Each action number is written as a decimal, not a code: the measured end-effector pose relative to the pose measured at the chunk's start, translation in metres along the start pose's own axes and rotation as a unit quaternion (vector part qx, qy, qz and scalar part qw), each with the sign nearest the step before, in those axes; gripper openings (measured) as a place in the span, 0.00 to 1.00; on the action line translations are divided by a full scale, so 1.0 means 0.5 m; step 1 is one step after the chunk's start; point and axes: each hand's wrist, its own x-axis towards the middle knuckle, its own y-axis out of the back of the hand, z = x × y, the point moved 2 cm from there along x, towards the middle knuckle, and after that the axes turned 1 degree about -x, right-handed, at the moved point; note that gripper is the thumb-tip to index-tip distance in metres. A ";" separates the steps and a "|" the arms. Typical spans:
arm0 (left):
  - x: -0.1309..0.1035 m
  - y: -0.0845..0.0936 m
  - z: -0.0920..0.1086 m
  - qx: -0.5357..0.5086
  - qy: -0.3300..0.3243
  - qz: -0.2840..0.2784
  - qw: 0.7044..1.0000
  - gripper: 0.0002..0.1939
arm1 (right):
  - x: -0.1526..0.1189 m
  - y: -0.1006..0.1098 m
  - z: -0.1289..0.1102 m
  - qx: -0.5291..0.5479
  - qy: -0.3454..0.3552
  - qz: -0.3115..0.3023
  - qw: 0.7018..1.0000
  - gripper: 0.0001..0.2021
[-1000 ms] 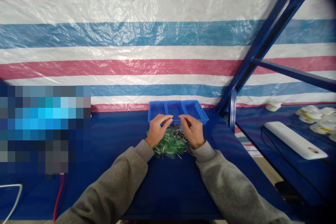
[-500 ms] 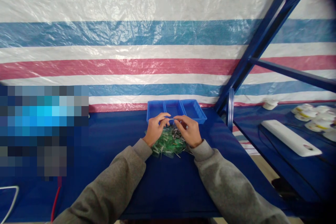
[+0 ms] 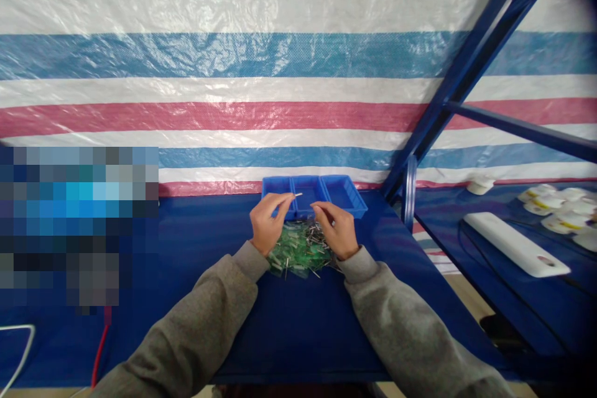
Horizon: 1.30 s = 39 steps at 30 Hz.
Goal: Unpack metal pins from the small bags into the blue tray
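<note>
My left hand point(image 3: 269, 224) pinches a small thin light-coloured rod point(image 3: 298, 194) between thumb and forefinger, over the blue divided tray point(image 3: 361, 204). To its right, my right hand point(image 3: 339, 233) is closed, thumb and forefinger together. A shiny spot shows among its curled fingers, too small to name. Below both hands lies a pile of small clear-green plastic pieces point(image 3: 298, 256), with thin metal pins point(image 3: 315, 233) gathered on its right side near my right hand.
The tray's three compartments stand at the back of the blue table point(image 3: 298, 329), before a striped plastic sheet point(image 3: 280, 118). At right are a blue metal frame point(image 3: 433, 115), a white bar-shaped case point(image 3: 515, 244) and several white round parts point(image 3: 566, 208). A red cable point(image 3: 100, 351) lies at left.
My hands have moved apart. The left went slightly left and up, with the thin rod in its fingertips; earlier, both hands' fingertips met around a thin rod.
</note>
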 end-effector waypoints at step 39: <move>0.028 -0.004 -0.022 -0.027 0.042 -0.162 0.985 0.11 | 0.005 0.002 0.004 0.045 0.009 -0.063 0.997 0.14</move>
